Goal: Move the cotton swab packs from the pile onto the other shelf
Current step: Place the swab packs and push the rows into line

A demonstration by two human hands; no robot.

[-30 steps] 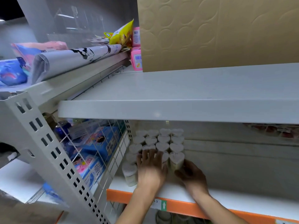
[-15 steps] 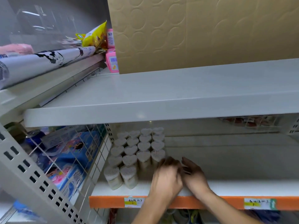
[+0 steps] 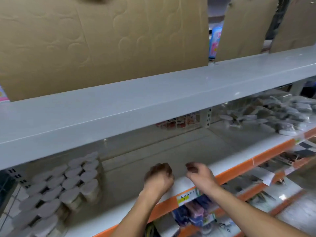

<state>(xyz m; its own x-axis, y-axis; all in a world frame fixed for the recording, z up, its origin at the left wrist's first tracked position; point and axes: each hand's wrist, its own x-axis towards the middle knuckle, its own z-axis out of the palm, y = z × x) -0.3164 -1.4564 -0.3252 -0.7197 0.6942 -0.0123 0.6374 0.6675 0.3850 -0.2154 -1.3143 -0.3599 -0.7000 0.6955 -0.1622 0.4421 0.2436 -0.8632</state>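
Both hands, left (image 3: 158, 178) and right (image 3: 199, 174), curled and seemingly empty; reaching to the loose pile (image 3: 273, 115) at 2 o'clock risks toppling the stacked heart-shaped packs (image 3: 68, 185).

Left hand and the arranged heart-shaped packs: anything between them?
Head view: only bare shelf floor lies between the left hand and the arranged heart-shaped packs; nothing stands there.

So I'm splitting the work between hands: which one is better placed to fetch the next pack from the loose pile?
Probably the right hand: the jumbled pile of clear-wrapped packs lies far right on this shelf, while the left hand sits nearer the neat heart-shaped tubs.
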